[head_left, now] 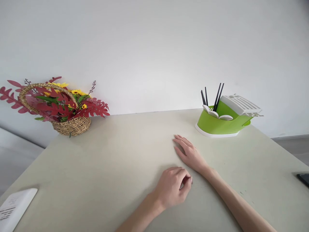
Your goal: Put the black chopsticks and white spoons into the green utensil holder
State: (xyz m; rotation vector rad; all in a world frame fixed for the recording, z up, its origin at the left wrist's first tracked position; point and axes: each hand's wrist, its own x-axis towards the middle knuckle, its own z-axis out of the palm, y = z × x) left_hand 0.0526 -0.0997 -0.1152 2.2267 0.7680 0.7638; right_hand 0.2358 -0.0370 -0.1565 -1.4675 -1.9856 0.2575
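My left hand (172, 187) is curled above the near middle of the table, thumb and forefinger tips together in a pinch. Whether anything small sits between those tips, I cannot make out. Just beyond it, my right hand (189, 155) lies palm down on the pale table (116, 161), fingers stretched out and holding nothing. Behind and to the right of that hand stands a green and white utensil holder (214, 125), with black chopsticks (218, 96) and white spoons (225, 117) in it.
A woven basket (72, 125) of red leaves and yellow flowers stands at the back left, near the white wall (154, 58). A white object with dark slots (18, 206) lies at the left front; a black object (303, 178) is at the right edge. Small dark specks lie beside my right forearm.
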